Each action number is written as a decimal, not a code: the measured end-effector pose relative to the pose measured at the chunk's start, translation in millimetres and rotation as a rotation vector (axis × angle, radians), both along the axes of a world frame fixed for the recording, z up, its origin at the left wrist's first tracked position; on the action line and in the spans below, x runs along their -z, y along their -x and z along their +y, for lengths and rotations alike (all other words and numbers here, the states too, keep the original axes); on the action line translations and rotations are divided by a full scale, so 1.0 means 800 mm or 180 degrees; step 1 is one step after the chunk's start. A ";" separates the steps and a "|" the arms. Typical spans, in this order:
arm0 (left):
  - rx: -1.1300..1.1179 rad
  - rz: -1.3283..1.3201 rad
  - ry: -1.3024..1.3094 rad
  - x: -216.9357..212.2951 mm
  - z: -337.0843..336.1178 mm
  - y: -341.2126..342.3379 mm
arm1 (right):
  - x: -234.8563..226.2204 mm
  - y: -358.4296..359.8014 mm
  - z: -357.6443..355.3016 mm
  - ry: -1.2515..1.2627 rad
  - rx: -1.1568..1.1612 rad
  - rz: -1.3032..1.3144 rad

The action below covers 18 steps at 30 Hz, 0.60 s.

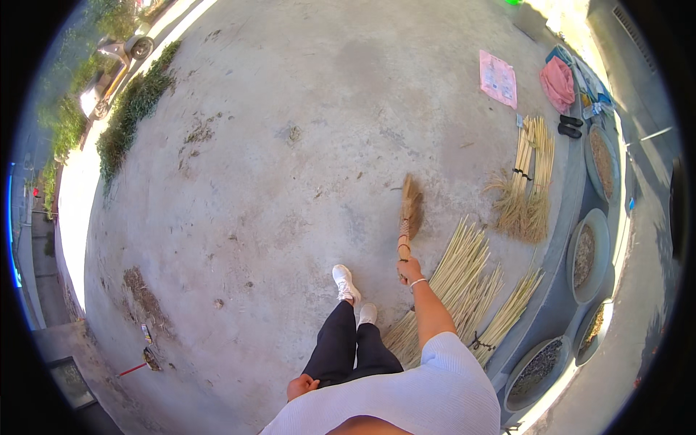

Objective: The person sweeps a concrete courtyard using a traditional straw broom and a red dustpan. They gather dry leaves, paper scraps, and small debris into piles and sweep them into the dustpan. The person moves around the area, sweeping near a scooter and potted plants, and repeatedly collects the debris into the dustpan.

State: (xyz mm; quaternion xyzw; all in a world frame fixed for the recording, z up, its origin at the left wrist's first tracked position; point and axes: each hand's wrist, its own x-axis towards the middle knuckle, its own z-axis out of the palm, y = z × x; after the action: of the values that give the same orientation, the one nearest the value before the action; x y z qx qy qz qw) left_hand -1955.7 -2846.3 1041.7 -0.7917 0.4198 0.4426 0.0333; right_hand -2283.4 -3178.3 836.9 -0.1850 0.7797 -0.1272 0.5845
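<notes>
Right hand [409, 270]: fingers wrapped around the handle of a straw hand broom [410, 203], pressed closed on it. The broom is out in front of me, handle toward me, bristles pointing to the far side, low over the concrete floor [348, 123]. Whether the bristle tips touch the floor, I cannot tell from this one view.

Left hand [301, 386]: beside my dark trousers [330, 348], near side, away from the broom. I see nothing held in it; fingers partly hidden, so spread or closed cannot be told.

Progress (judgement): sweeping looks partway, not finished. Around the broom head I note mainly stains and small specks, so this stretch seems further along. Left over: a patch of dry debris [199, 130] at far left, a longer brown litter strip [145, 293] at near left, and a small clump [294, 133] farther out, well apart from the broom. How much is already done, the view does not settle.

Surroundings: loose pale stalks [460, 264] lie just right of my right hand, partly behind my forearm. Beyond them, far right, lie tied stalk bundles [533, 174] with feathery ends toward me. Along the right edge stand wide basins [591, 255] with loose contents; black shoes [570, 127] sit farther off, near a pink cloth [557, 85].
</notes>
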 end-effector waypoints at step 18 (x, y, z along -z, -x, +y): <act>0.0088 0.0472 -0.0396 0.111 -0.353 0.064 | -0.016 0.321 -0.354 0.0506 0.1295 0.0431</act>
State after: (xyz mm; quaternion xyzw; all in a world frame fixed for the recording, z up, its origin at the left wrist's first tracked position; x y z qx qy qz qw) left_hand -2006.5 -3128.6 953.0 -0.7473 0.4037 0.5247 0.0574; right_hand -2540.4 -3461.1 850.0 -0.0776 0.8259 -0.2908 0.4768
